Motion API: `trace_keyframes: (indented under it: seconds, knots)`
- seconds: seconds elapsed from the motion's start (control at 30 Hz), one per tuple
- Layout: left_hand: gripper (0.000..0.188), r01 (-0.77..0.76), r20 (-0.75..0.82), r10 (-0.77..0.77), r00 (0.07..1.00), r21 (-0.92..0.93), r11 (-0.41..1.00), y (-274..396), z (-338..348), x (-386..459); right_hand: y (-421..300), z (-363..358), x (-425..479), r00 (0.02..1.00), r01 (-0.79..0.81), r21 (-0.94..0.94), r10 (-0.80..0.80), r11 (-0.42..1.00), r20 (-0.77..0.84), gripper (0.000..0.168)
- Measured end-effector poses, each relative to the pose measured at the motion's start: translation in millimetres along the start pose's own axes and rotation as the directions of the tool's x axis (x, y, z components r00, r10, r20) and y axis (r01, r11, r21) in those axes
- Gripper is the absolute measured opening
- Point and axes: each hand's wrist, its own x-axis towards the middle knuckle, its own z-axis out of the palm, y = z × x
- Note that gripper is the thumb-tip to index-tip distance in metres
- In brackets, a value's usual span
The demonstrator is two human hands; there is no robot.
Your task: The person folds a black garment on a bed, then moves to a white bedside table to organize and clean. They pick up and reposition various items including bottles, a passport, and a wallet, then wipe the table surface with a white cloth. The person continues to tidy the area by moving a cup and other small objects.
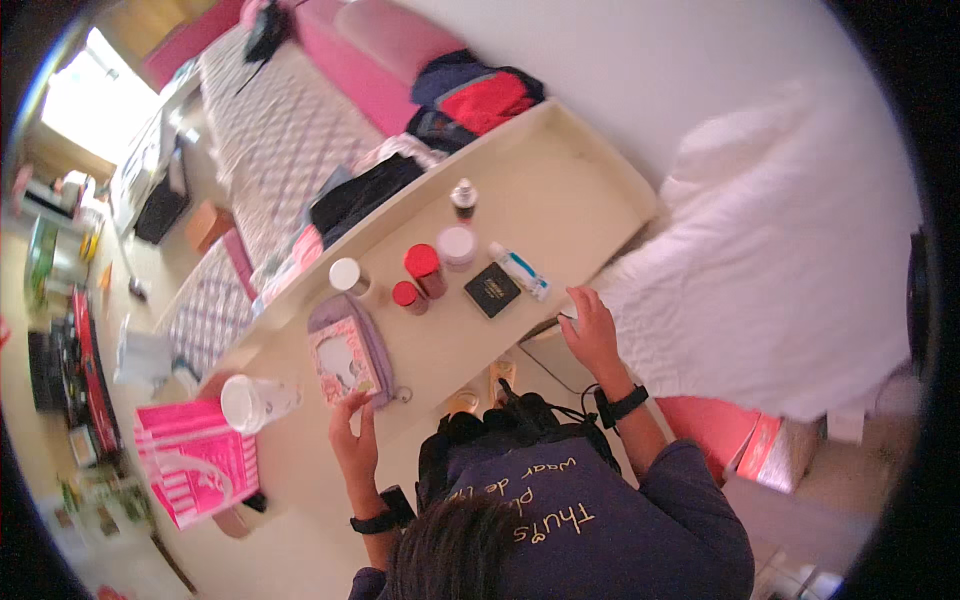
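My left hand [355,442] rests its fingertips at the lower edge of a pink floral card or box [343,360], which lies on a purple zippered pouch [379,352]. Whether the fingers grip it I cannot tell. My right hand [592,330] is at the desk's near edge, fingers apart, holding nothing visible. Nearest to it lie a white and blue tube [521,271] and a black square case [492,290]. Left of these stand a jar with a pale lid [457,247], two red-capped containers [424,264] and a white-capped jar [348,276]. A small bottle [464,196] stands farther back.
The cream desk [577,165] has a raised rim at the back. A clear cup with a white lid [247,405] and a pink bag [199,465] are at the left. Behind lie folded clothes [367,196] and a bed [285,112]; white bedding [765,277] is on the right.
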Motion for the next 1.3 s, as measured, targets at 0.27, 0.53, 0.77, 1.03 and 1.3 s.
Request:
trace_keyframes:
  seconds: [0.27, 0.53, 0.77, 1.03, 1.3]
  knots:
    - [0.013, -0.029, 0.229, 0.075, 0.971, -0.2, 0.979, -45.4, -23.6, 17.0, -7.5, -41.1, -172.0, 0.856, -0.467, 0.041, 0.463, 0.883, -0.229, 0.038]
    - [0.016, -0.175, 0.591, 0.339, 0.732, -0.318, 0.932, -8.6, 16.5, 17.1, -44.4, -83.5, -392.3, 0.473, -0.78, 0.073, 0.663, 0.621, -0.58, 0.031]
    - [0.014, -0.326, 0.679, 0.597, 0.427, -0.501, 0.802, 57.0, 87.2, -92.2, -110.8, -63.3, -609.0, -0.049, -0.805, 0.501, 0.806, 0.318, -0.589, 0.03]
    - [0.018, -0.309, 0.763, 0.647, -0.001, -0.615, 0.725, 99.8, 134.5, -321.3, -212.0, -59.1, -813.4, -0.492, -0.779, 0.624, 0.675, -0.059, -0.55, 0.025]
    - [0.016, -0.36, 0.722, 0.633, -0.279, -0.69, 0.628, 141.0, 149.3, -454.7, -253.1, -18.2, -895.9, -0.701, -0.653, 0.733, 0.52, -0.191, -0.488, 0.022]
